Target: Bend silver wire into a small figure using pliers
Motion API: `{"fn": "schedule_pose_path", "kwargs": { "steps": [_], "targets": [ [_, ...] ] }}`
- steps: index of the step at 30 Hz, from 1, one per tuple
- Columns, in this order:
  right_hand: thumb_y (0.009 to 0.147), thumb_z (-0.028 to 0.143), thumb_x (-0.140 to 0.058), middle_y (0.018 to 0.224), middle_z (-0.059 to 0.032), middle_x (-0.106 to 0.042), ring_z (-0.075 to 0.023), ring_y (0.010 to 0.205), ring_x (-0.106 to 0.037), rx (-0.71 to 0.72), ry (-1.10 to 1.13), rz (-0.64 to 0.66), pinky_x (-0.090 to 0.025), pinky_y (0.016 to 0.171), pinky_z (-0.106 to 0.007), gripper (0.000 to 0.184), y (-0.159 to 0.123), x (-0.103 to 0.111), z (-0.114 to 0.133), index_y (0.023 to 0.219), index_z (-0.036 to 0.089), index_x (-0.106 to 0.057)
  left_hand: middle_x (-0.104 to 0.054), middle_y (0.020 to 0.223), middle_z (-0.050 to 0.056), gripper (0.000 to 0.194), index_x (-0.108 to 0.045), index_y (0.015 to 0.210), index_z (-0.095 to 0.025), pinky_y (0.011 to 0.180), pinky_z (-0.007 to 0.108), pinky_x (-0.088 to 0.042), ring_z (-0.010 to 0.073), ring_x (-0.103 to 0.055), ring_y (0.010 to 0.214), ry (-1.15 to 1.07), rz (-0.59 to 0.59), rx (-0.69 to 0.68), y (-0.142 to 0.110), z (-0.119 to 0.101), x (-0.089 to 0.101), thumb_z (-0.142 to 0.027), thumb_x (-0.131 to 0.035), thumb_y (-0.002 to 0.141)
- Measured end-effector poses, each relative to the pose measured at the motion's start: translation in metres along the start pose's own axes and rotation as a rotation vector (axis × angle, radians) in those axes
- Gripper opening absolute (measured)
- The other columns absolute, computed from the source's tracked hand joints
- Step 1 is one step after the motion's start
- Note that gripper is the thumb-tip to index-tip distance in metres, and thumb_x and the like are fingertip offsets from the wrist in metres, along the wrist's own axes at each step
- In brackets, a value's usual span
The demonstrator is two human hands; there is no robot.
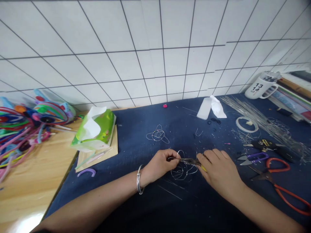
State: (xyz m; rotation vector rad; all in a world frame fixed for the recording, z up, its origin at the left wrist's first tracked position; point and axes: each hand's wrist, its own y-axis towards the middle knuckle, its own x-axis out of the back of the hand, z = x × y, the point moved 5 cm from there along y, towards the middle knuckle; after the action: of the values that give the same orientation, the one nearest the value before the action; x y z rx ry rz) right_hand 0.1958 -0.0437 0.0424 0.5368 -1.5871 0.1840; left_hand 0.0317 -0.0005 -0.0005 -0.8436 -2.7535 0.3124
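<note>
My left hand [163, 161] is closed in a pinch on a looped, bent piece of thin silvery wire [181, 173]. In my right hand [216, 168] are pliers [190, 160] with dark jaws and a bit of yellow handle showing. The jaws point left and meet the wire close to my left fingertips. My right fingers cover most of the handles. Below the pliers the wire loops hang just over the dark blue cloth. A second looped wire shape [158, 134] lies flat on the cloth farther back.
Right of my hands lie purple scissors [255, 158], red-handled shears [277, 176], black-handled cutters [264, 144], a wire coil [247, 124] and a long wire bundle [255, 115]. A white mug [259, 86] stands behind. Leftward are a green tissue pack [102, 129] and colourful fuzzy stems [17, 139].
</note>
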Motion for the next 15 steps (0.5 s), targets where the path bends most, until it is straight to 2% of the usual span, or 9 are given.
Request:
{"fn": "schedule_pose_path", "kwargs": {
  "steps": [15],
  "targets": [
    [0.083, 0.03, -0.045, 0.078, -0.0053, -0.052, -0.0175, 0.074, -0.043, 0.011, -0.005, -0.038, -0.028, 0.067, -0.032, 0.023, -0.0022, -0.0022, 0.0, 0.098, 0.018, -0.057, -0.056, 0.07, 0.0, 0.012, -0.059, 0.08, -0.015, 0.056, 0.02, -0.041, 0.0072, -0.047, 0.056, -0.077, -0.043, 0.027, -0.0005, 0.0026, -0.0021, -0.023, -0.051, 0.077]
  ]
}}
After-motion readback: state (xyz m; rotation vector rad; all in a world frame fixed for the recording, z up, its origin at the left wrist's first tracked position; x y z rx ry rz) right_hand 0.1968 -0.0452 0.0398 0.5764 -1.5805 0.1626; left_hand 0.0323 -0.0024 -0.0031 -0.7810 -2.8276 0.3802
